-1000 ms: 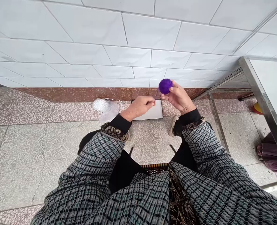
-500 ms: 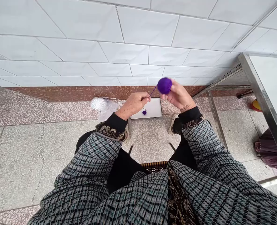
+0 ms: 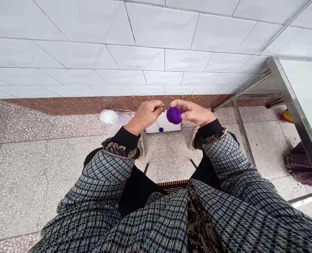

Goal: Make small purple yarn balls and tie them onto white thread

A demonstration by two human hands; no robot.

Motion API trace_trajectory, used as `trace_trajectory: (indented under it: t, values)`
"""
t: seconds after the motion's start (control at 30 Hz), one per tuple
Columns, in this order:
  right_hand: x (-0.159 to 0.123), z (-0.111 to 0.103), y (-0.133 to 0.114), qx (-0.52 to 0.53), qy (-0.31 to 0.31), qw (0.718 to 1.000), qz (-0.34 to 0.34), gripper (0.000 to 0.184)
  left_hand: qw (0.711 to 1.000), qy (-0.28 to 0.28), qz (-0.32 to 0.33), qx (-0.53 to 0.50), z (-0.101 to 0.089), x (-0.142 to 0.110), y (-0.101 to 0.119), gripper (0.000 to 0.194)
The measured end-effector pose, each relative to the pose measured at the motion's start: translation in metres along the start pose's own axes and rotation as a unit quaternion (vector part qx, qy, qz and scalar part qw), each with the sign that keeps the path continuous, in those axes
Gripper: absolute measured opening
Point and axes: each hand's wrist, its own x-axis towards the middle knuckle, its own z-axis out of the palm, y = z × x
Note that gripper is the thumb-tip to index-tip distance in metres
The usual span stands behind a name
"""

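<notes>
My right hand [image 3: 194, 112] holds a small purple yarn ball [image 3: 174, 115] in its fingertips, in front of my knees. A thin purple strand [image 3: 164, 107] runs from the ball to my left hand [image 3: 145, 115], which pinches it between thumb and forefinger. The two hands are close together. Below them a white flat box [image 3: 163, 125] lies on the floor by the wall, with a tiny purple yarn piece [image 3: 161, 129] on it.
A clear bag with white yarn [image 3: 113, 118] lies on the floor left of the box. A metal-framed table [image 3: 290, 98] stands at the right, a dark folded umbrella [image 3: 300, 165] under it. A white tiled wall [image 3: 145, 52] faces me.
My right hand has lowered the purple ball and brought it toward my left hand. The strand between the hands has become shorter.
</notes>
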Motion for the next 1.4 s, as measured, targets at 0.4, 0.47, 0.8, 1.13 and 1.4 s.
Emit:
trace_trajectory:
  t: [0.4, 0.47, 0.8, 1.13, 1.4]
  values:
    - [0.012, -0.004, 0.007, -0.165, 0.274, 0.947, 0.029, 0.035, 0.982, -0.169, 0.076, -0.036, 0.015, -0.001, 0.008, 0.021]
    - [0.008, 0.0, 0.004, -0.25, 0.162, 0.95, 0.098, 0.036, 0.99, -0.123, 0.071, -0.023, 0.009, 0.0, 0.007, 0.021]
    - [0.003, 0.006, -0.012, 0.035, 0.137, 0.989, -0.045, 0.049, 0.998, -0.054, 0.002, 0.024, 0.002, -0.001, 0.002, 0.02]
    - [0.023, 0.001, -0.001, -0.218, 0.304, 0.927, -0.015, 0.047, 0.996, -0.054, 0.069, 0.017, 0.014, -0.009, 0.023, 0.022]
    - [0.012, 0.006, -0.006, -0.274, 0.11, 0.954, 0.056, 0.039, 0.999, 0.037, 0.029, 0.027, -0.002, -0.006, 0.019, 0.018]
